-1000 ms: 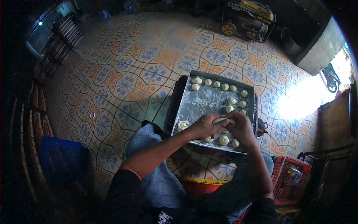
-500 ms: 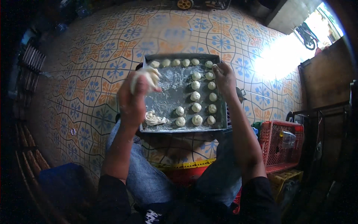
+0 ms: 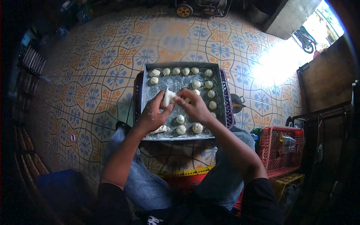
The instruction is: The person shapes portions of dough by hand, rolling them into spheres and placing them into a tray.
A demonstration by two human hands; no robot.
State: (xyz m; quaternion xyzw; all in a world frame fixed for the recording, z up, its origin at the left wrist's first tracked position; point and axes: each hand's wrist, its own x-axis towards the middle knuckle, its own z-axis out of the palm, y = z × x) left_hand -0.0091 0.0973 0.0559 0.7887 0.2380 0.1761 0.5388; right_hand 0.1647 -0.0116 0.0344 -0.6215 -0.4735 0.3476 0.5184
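Note:
Over the middle of a floured metal tray (image 3: 217, 86), my two hands meet at a soft lump of pale dough (image 3: 169, 96). My left hand (image 3: 154, 114) is closed around its left side. At its right side, my right hand (image 3: 193, 107) pinches the dough with the fingertips. Small round dough balls (image 3: 181, 129) stand in rows along the tray's far and right sides, several partly hidden by my right hand. A flattened scrap of dough (image 3: 161, 129) lies at the near left corner, partly behind my left wrist.
The tray rests on a dark purple crate (image 3: 227, 101) before my knees. Right of it, a metal pan (image 3: 237, 103) sits on the patterned tile floor (image 3: 112, 75). A red crate (image 3: 281, 150) stands at my right, above a yellow one (image 3: 287, 183). Wheeled machinery (image 3: 184, 10) is at the far side.
My right hand has come left from the tray's right rim to the dough in my left hand. The left hand has moved right and lower. The tray sits slightly lower in the picture.

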